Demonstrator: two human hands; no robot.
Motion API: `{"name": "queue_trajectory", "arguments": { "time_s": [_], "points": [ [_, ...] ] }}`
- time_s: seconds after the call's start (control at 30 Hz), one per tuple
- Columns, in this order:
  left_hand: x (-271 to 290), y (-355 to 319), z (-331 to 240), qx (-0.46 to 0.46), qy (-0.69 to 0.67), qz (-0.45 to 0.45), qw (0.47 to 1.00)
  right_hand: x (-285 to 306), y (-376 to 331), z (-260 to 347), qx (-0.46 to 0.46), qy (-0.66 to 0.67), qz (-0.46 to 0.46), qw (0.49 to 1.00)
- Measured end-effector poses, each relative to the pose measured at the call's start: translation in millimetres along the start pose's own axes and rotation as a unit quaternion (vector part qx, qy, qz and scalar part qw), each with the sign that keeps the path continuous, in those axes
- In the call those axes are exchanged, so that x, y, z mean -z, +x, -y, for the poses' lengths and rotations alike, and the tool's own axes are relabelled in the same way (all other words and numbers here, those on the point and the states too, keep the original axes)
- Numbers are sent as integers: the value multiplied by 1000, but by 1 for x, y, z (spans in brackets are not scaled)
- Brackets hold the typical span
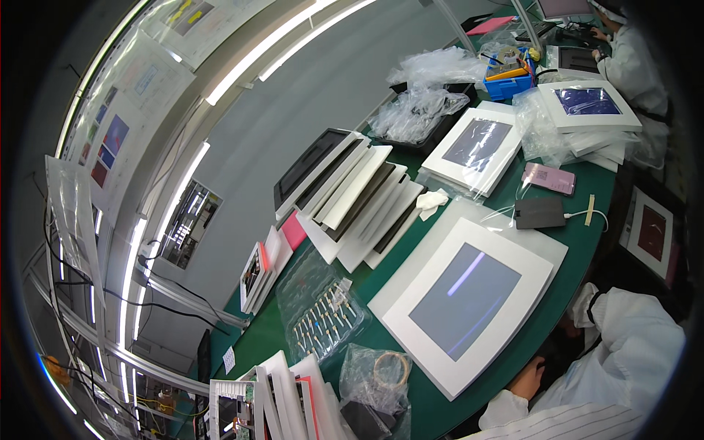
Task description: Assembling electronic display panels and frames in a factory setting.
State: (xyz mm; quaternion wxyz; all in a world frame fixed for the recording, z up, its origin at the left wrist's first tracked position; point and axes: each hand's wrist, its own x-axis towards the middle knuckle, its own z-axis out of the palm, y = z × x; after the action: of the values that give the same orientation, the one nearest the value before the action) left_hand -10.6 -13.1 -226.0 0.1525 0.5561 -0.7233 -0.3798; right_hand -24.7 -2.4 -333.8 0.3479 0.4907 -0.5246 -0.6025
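My left hand [526, 378] is low by the table's near edge, its white cuff just below it. Its fingers run into shadow, so their shape is unclear. My right arm in a white sleeve [634, 345] bends in from the right; past its cuff, the hand is lost in the dark below the table edge. Nearest to both is a white-framed display panel [467, 301] with a grey screen, lying face up on a white foam sheet [551, 249]. Bright light streaks reflect on the screen. Neither hand visibly touches the panel.
Beyond stand leaning panels and foam sheets [359, 198], a plastic tray of small connectors [323, 323] and a bag with a cable coil [375, 381]. Further right are a pink phone [548, 178], a dark box [539, 213] with a white cable, stacked panels [590, 106] and a co-worker [634, 62].
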Motion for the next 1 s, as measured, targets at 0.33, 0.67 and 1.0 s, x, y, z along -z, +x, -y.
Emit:
{"name": "queue_trajectory", "arguments": {
  "time_s": [0.33,0.67,1.0],
  "points": [
    [-9,-1,9,-10,-4,2,1000,-2,-2,-3,2,4,6,1000],
    [-2,-1,0,-20,1,8,1000,-5,-2,-5,2,-9,1,1000],
    [2,0,-5,23,0,42,999,-7,0,-4,1,-19,3,1000]
  ]
}}
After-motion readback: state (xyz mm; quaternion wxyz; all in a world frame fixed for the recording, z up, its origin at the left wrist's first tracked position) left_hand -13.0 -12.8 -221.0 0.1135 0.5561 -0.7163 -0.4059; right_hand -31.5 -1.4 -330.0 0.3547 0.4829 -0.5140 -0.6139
